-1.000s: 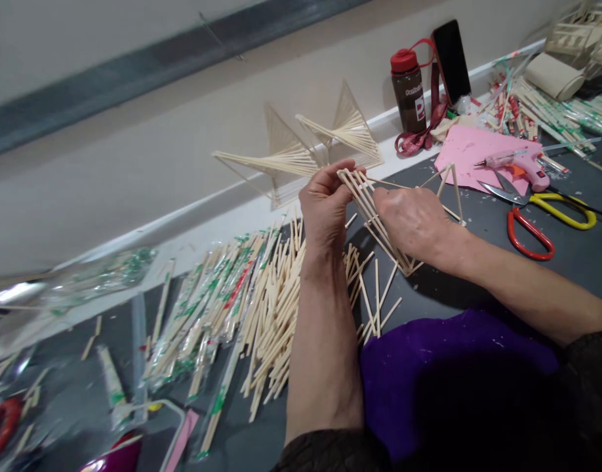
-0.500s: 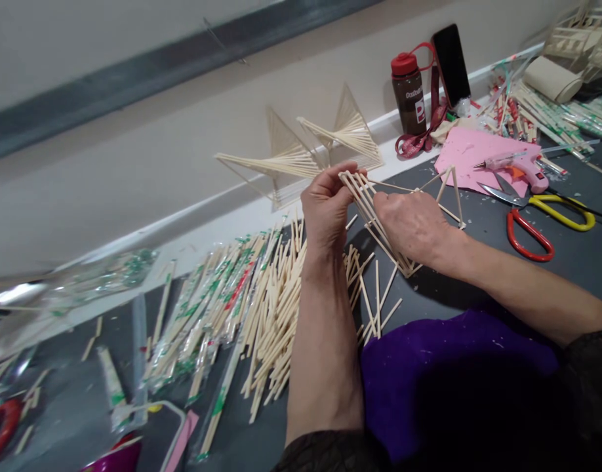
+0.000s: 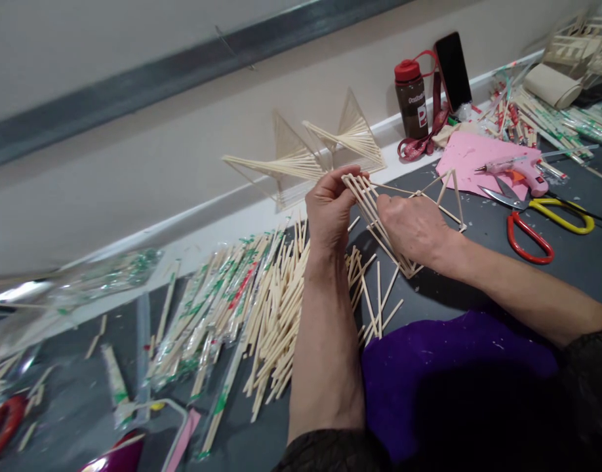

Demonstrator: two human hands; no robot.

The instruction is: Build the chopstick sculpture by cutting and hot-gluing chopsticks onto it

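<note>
A framework of joined wooden chopsticks (image 3: 377, 223) is between my hands, its sticks lying side by side on a slant. My left hand (image 3: 330, 200) pinches its upper end, thumb and fingers closed on the stick tips. Farther down the same sticks, my right hand (image 3: 412, 223) is closed with its fingertips curled in; the back of the hand hides them. Thin triangular parts of the framework stretch out to the right, behind my right hand. Under and beside my left forearm lies a pile of loose chopsticks (image 3: 276, 321).
Wrapped chopsticks (image 3: 207, 301) lie left of the pile. Against the wall stand twisted stick models (image 3: 291, 160), a bottle (image 3: 412, 101) and a phone (image 3: 452, 72). At right, a pink glue gun (image 3: 520, 170) rests on pink sheet (image 3: 456, 154) near scissors (image 3: 522, 219). Purple cloth (image 3: 429, 334) covers the front.
The view has shifted slightly, so the scene sits a little lower and to the right. Both hands keep nearly the same hold on the chopstick framework.
</note>
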